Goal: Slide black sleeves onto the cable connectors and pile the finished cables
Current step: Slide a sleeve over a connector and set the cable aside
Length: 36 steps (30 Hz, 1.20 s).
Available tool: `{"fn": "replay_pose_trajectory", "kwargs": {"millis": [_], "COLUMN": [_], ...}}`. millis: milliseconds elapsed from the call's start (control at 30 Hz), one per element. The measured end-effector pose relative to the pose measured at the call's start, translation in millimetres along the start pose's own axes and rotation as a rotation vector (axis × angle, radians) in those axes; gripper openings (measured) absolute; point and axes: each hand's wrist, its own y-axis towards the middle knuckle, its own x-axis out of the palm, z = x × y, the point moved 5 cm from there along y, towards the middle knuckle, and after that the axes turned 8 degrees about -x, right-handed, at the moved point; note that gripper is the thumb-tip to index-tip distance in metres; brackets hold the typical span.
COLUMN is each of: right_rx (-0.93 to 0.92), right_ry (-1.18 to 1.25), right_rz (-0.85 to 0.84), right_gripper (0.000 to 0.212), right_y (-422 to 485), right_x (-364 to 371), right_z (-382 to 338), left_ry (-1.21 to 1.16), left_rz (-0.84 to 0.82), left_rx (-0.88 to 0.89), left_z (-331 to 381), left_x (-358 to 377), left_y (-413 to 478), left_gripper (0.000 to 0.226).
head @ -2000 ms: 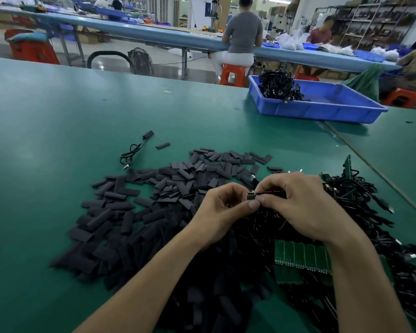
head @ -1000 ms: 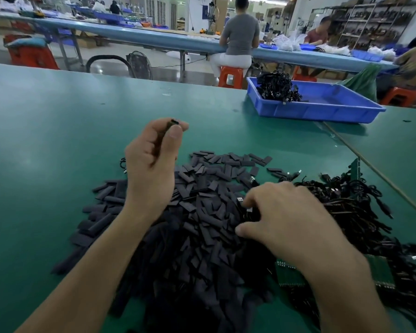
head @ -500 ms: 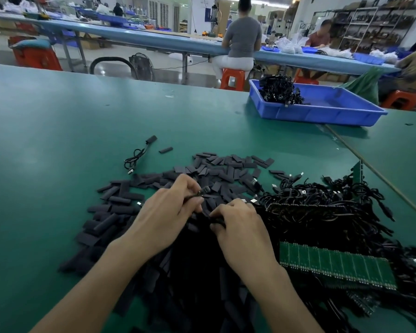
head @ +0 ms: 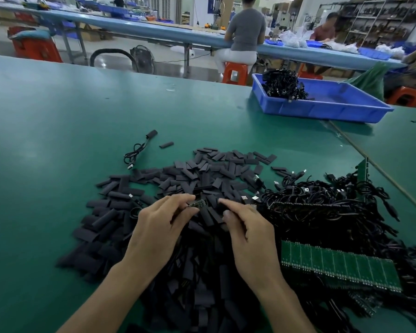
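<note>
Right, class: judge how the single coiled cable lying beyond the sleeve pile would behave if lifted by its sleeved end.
Probably floppy: the cable lies in loose, uneven loops, so it would likely dangle and uncoil. It looks thin, so likely light. Its sleeved end seems the stiffest part, the easiest place to pinch.

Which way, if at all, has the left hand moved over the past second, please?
Yes. The left hand, pinching a connector, has come back towards the person, from over the lone cable to the middle of the sleeve pile.
</note>
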Motion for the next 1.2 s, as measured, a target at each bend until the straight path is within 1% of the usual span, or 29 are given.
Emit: {"fn": "replay_pose_trajectory", "kwargs": {"millis": [67, 133, 167, 333, 400, 467, 700, 1000, 1067, 1200], "right_rx": [0.089, 0.136, 0.144, 0.165, 0.158, 0.157, 0.122, 0.083, 0.080, 0.093], "right_ry": [0.124, 0.177, 0.179, 0.201, 0.211, 0.227, 0.225, 0.221, 0.221, 0.246], "right_rz": [0.002, 0.003, 0.005, -0.010, -0.003, 0.011, 0.021, 0.025, 0.018, -0.051], "right_gripper": [0.031, 0.024, 0.021, 0.018, 0.021, 0.023, 0.021, 0.019, 0.019, 0.021], "right_y": [-0.7, -1.8, -2.7, -4.4, -4.2, -4.3, -4.0, -3.0, -2.8, -0.8], "right_x": [1.6, 4.3, 5.7, 7.8, 7.2, 7.0, 6.4, 7.1, 6.5, 6.3], "right_z": [5.6, 10.5, 12.3, 18.1, 18.6, 19.0, 18.0, 18.3, 18.4, 18.9], "left_ry": [0.129, 0.230, 0.238, 0.182, 0.173, 0.175, 0.121, 0.098, 0.076, 0.014], "left_rz": [0.017, 0.002, -0.011, -0.062, -0.073, -0.079, -0.080, -0.141, -0.143, -0.135], "left_rx": [0.057, 0.083, 0.077, 0.014, 0.006, 0.011, 0.013, 0.033, 0.032, 0.017], "left_z": [3.1, 5.8, 6.0, 4.1, 4.0, 3.8, 2.0, 4.1, 4.1, 2.0], "left_x": [-0.7, 0.5, 0.7, 0.8, 1.2, 1.9, 2.7, 4.6, 4.8, 3.8], "left_y": [-1.3, -2.6, -3.1, -4.7, -4.8, -5.1, -4.8, -4.7, -4.1, -2.7], "left_gripper": [0.026, 0.031, 0.032, 0.035, 0.037, 0.038, 0.039, 0.039, 0.037, 0.023]}}
